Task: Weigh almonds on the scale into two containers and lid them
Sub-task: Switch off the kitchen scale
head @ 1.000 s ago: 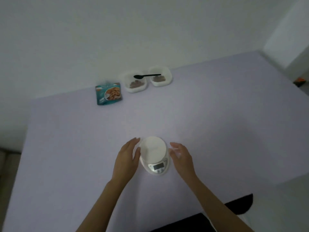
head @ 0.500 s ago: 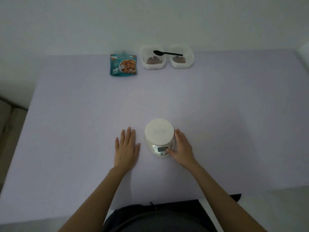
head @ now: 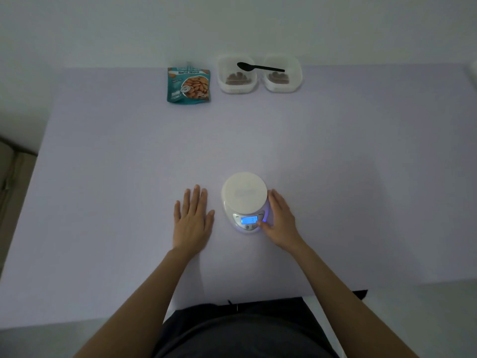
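Two clear tubs sit at the far edge of the counter (head: 129, 164): the left container (head: 237, 83) and the right container (head: 282, 85). A black spoon (head: 259, 67) bridges both rims, and the roasted almonds pouch (head: 188, 83) stands just left of them. I judge the tubs light, thin-walled and apt to slide, so I'd lift the spoon off, then grip the side walls. The scale (head: 244, 200) is near me, its platform bare. My left hand (head: 192, 220) lies flat and released. My right hand (head: 281, 223) rests loosely against the scale, thumb on a button. Wide open counter lies between.
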